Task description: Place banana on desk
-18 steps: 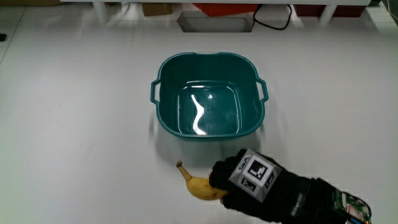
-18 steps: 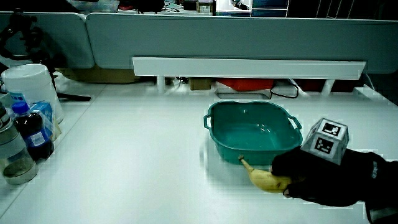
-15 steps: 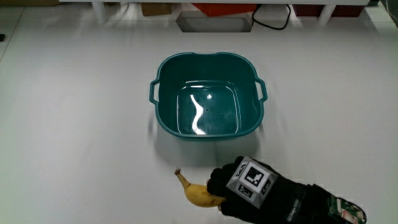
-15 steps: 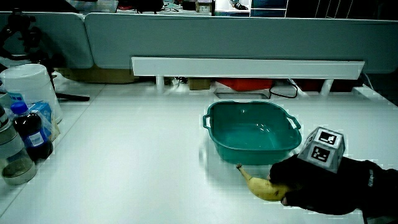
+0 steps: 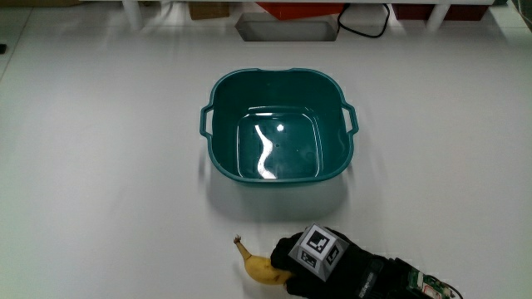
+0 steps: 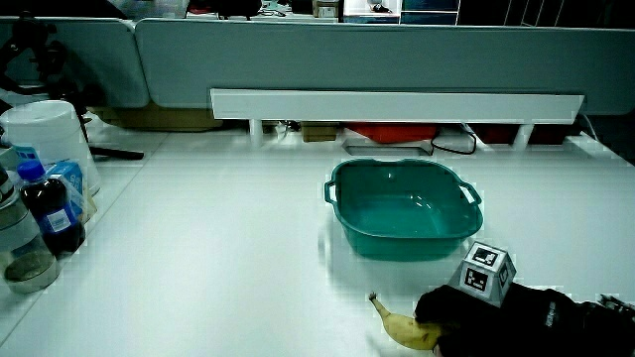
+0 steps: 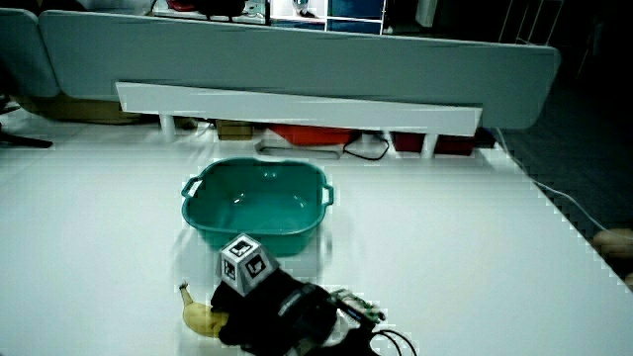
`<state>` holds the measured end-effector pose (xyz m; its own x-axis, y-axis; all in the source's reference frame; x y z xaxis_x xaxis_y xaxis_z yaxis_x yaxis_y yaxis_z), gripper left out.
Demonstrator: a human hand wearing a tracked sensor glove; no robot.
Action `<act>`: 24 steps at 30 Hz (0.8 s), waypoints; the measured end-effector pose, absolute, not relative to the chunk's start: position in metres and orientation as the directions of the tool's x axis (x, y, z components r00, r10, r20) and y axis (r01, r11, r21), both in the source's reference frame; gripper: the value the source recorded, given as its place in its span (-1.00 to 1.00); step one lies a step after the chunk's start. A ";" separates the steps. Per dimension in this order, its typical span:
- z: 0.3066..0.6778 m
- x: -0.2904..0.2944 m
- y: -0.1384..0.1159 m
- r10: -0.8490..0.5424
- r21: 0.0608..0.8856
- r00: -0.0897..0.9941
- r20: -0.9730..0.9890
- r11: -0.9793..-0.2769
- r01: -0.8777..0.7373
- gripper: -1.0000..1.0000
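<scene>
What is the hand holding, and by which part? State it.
The hand grips the banana by the end away from its stem; the stem end sticks out free.

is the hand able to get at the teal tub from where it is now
Probably yes, but not freely: the hand is closed on the banana on the table, nearer the person than the teal tub. Only bare table lies between them, and the tub's inside looks empty.
</scene>
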<state>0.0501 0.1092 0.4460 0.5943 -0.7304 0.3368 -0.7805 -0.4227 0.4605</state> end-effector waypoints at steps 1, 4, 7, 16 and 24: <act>0.445 0.050 0.110 -0.725 0.458 0.598 0.342 -0.427 -0.780 0.00; 0.451 0.051 0.109 -0.715 0.465 0.606 0.349 -0.429 -0.774 0.00; 0.448 0.050 0.109 -0.715 0.461 0.611 0.339 -0.440 -0.771 0.00; 0.455 0.051 0.107 -0.689 0.477 0.623 0.371 -0.434 -0.764 0.00; 0.455 0.056 0.106 -0.652 0.488 0.651 0.389 -0.453 -0.746 -0.28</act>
<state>0.0558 0.1056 0.4550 0.6505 -0.6520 0.3894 -0.7461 -0.4529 0.4880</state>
